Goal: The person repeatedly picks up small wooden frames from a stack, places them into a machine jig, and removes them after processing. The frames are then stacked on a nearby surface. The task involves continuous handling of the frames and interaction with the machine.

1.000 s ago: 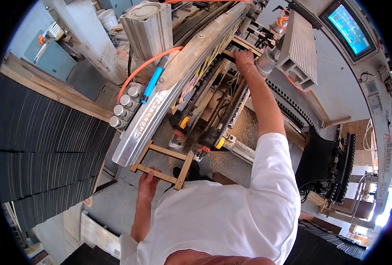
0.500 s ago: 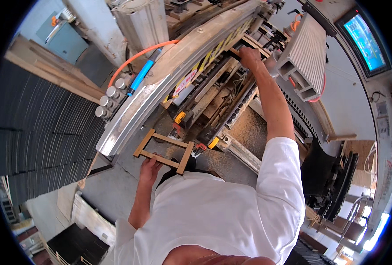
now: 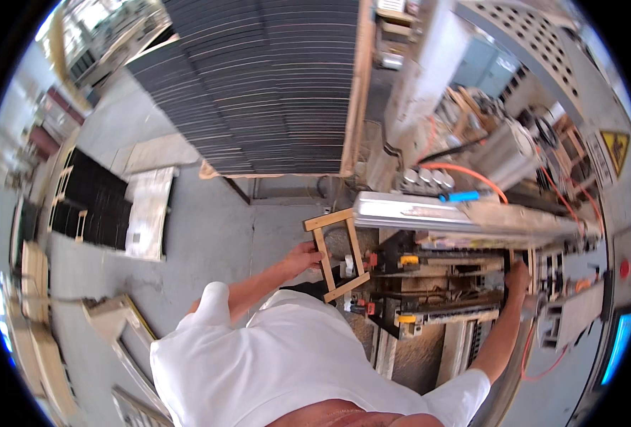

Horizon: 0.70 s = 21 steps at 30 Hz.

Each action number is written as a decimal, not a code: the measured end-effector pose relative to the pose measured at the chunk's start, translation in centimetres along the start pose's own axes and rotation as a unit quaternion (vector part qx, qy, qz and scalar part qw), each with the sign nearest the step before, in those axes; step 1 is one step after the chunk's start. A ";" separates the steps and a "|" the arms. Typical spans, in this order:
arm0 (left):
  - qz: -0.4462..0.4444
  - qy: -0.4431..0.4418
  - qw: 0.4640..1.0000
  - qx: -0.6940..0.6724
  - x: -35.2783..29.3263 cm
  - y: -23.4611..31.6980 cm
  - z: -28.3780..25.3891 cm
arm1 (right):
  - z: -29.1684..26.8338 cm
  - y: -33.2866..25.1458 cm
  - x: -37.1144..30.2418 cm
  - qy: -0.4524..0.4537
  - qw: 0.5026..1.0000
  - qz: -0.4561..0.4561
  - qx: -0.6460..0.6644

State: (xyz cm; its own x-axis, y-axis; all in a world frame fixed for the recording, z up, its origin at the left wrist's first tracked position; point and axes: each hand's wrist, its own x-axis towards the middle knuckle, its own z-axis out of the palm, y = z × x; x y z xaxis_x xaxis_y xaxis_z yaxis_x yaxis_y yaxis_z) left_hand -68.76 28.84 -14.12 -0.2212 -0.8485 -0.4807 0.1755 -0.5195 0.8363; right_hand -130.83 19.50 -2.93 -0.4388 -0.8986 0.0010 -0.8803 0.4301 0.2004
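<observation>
My left hand [image 3: 303, 258] grips one long rail of a small wooden frame [image 3: 358, 245], two long rails joined by two crosspieces, held tilted in front of my body. At the far end of the machine bed [image 3: 458, 302], my right hand [image 3: 518, 276] is closed at the light wooden bars [image 3: 531, 260] of what looks like a second frame. Its fingertips are partly hidden. Yellow-and-black clamp parts [image 3: 408, 260] and red-tipped fittings stand on the machine between my hands.
A long metal beam [image 3: 415, 217] crosses above the machine, with a blue tube [image 3: 460, 196] and an orange hose [image 3: 472, 173] on top. Ahead rises a tall stack of dark panels [image 3: 273, 92]. More dark panels [image 3: 91, 199] lie at left. A screen [image 3: 619, 347] is at right.
My view has swung left, bringing the dark panel stack to the front. The left hand still holds its wooden frame, and the right hand stays at the machine's far end.
</observation>
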 end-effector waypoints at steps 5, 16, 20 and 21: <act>0.115 0.027 0.989 0.083 -3.2 5.7 -2.8 | -0.4 -0.4 -0.4 0.013 1.000 -0.016 -0.018; 0.481 0.232 0.845 0.016 -17.3 30.5 -14.7 | -3.0 -2.4 -3.6 0.181 0.980 0.036 0.081; 0.510 0.310 0.801 0.043 -20.6 40.7 -24.6 | -10.9 -11.0 -12.2 0.392 0.836 0.000 0.384; 0.510 0.290 0.808 0.046 -20.7 43.4 -28.8 | -12.8 -13.5 -15.2 0.399 0.821 -0.005 0.409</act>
State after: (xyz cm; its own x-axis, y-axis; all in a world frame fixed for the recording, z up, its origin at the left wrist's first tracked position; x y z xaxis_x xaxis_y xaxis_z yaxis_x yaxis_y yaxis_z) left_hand -28.94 20.94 24.52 0.4851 -0.7490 0.4512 -0.0957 0.4674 0.8788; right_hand -109.94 26.19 6.91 -0.4594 -0.5332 0.7104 -0.8533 0.0429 -0.5197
